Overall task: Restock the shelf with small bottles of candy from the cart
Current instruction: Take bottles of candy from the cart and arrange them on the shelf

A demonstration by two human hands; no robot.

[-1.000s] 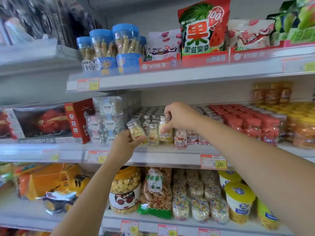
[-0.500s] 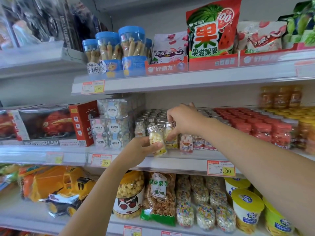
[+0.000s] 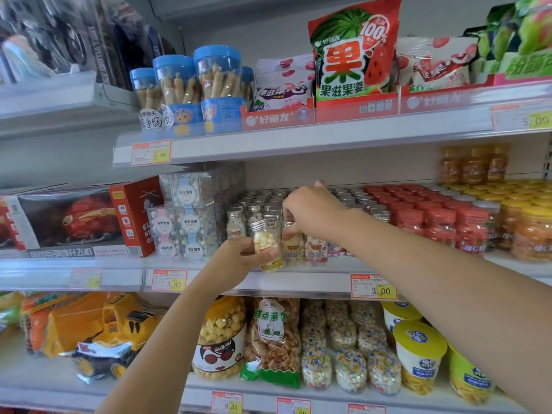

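While the left hand (image 3: 239,258) grips a small candy bottle (image 3: 266,245) around its lower body, with fingers and thumb wrapped round it, the bottle leans a little to the left with its silver screw cap uppermost. It is held just above the front edge of the middle shelf (image 3: 268,283). Pale yellow and white pieces show through its clear wall, and a yellow label sits near the base.

The right hand (image 3: 310,213) reaches in from the right with its fingers curled downward. Thumb and fingertips pinch the cap of a front-row bottle (image 3: 292,243) that stands upright on the shelf, just to the right of the held one. Whether the two bottles touch cannot be told.

Behind both hands, a block of silver-capped bottles (image 3: 260,204) runs in rows toward the back of the shelf. To the right of that block stand red-capped bottles (image 3: 439,222), and beyond them, toward the right end, are orange jars with yellow lids (image 3: 531,231). To the left of the block, clear cube boxes (image 3: 185,222) of small sweets are stacked in tiers. A red toy box (image 3: 74,219) sits further left.

Two price tags are clipped to the shelf's front rail, one reading 3.80 (image 3: 168,279) below the cube boxes and one reading 3.00 (image 3: 373,286) under the right forearm.
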